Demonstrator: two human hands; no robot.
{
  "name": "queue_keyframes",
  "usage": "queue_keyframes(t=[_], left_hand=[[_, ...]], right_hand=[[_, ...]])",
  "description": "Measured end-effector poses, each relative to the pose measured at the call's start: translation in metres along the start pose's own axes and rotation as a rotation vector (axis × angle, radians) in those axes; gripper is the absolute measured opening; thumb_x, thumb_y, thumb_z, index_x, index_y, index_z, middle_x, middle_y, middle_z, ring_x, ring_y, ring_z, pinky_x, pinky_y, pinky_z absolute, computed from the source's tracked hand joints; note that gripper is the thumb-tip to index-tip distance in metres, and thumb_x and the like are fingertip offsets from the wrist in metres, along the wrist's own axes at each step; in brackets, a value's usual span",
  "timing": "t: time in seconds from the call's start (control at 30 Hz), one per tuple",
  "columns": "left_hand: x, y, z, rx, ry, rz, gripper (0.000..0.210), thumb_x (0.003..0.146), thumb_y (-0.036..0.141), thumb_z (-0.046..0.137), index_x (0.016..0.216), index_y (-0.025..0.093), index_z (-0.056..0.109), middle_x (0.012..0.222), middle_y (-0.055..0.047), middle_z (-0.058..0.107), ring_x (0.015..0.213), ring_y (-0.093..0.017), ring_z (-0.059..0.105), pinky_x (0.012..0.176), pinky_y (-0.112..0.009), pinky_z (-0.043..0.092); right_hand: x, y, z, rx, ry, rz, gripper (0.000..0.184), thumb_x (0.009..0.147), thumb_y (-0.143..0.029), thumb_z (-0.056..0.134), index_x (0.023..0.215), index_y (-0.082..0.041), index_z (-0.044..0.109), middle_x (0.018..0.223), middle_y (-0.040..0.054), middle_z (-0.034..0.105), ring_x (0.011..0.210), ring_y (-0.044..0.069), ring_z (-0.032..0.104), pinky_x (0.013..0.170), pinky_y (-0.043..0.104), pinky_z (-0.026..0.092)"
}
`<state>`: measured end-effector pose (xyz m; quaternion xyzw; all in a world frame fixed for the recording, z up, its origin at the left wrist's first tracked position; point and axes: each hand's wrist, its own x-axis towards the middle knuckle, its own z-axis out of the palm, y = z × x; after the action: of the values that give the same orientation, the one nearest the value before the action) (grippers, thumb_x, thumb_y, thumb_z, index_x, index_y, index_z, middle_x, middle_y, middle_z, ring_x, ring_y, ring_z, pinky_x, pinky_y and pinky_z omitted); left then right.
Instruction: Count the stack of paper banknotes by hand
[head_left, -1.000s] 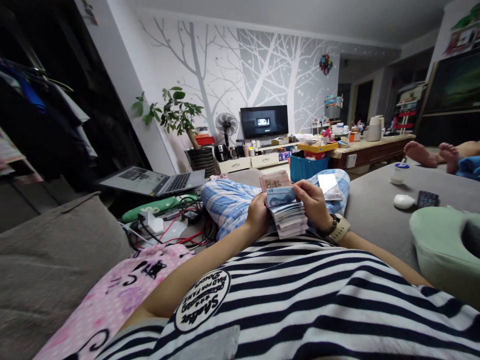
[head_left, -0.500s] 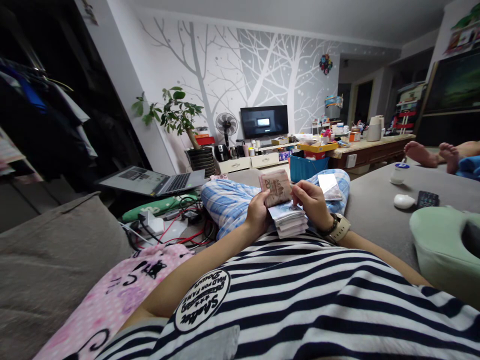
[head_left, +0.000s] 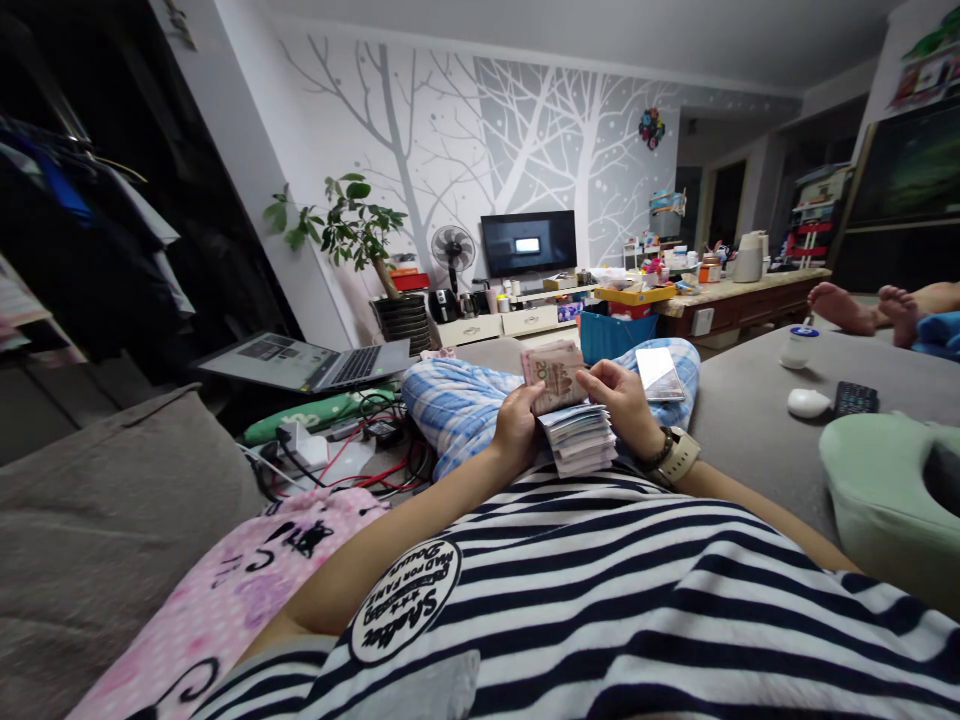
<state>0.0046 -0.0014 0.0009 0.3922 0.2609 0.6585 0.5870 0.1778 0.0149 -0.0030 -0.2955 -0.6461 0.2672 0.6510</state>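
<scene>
A wad of banknotes (head_left: pixel 556 375), pinkish-brown and marked 20, is folded over between my hands above my lap. My left hand (head_left: pixel 517 425) is closed on its left and lower edge, thumb across the front. At the wad's right edge, my right hand (head_left: pixel 619 400) pinches with thumb and forefinger; a watch (head_left: pixel 680 455) with a pale strap is on that wrist. The lower ends of the notes (head_left: pixel 577 440), bluish-white and fanned in layers, hang below the hands toward my striped shirt (head_left: pixel 600 560). My palms and the other fingers are partly hidden.
On my right knee lies a phone (head_left: pixel 660 373). To the left are an open laptop (head_left: pixel 307 362) and tangled cables (head_left: pixel 390 455). The sofa at right bears a white mouse (head_left: pixel 808 403), a small jar (head_left: pixel 799 347) and a green neck pillow (head_left: pixel 885 470). Another person's bare feet (head_left: pixel 862 305) rest beyond.
My right fingers have risen slightly, from the lower part of the notes to the wad's right edge. The bluish lower ends are now more fanned, showing more layers.
</scene>
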Motion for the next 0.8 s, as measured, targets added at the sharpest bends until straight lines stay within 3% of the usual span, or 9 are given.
queue_keyframes(t=[0.4,0.67,0.8], left_hand=[[-0.004,0.000,0.000,0.026,-0.115,-0.002,0.026,0.071,0.032,0.096,0.091,0.023,0.082,0.106,-0.012,0.095,0.139,-0.047,0.086,0.123,-0.059,0.069],[0.014,-0.012,-0.008,0.004,0.026,0.026,0.025,0.083,0.037,0.093,0.097,0.016,0.088,0.095,-0.011,0.093,0.119,-0.040,0.091,0.118,-0.053,0.069],[0.020,-0.016,-0.013,-0.016,0.008,0.016,0.025,0.087,0.035,0.089,0.100,0.014,0.089,0.100,-0.012,0.093,0.113,-0.035,0.091,0.114,-0.046,0.069]], right_hand=[[0.002,0.004,-0.001,-0.011,0.013,0.058,0.076,0.078,-0.099,0.087,0.069,-0.028,0.061,0.065,-0.0015,0.059,0.067,0.018,0.048,0.068,0.037,0.041],[0.000,0.011,0.002,0.003,0.108,-0.015,0.072,0.082,-0.091,0.093,0.072,-0.027,0.062,0.068,-0.0011,0.061,0.069,0.018,0.048,0.067,0.035,0.042],[-0.002,0.012,0.003,0.013,0.125,-0.032,0.070,0.083,-0.089,0.094,0.074,-0.027,0.063,0.069,-0.0007,0.063,0.069,0.018,0.050,0.068,0.035,0.043]])
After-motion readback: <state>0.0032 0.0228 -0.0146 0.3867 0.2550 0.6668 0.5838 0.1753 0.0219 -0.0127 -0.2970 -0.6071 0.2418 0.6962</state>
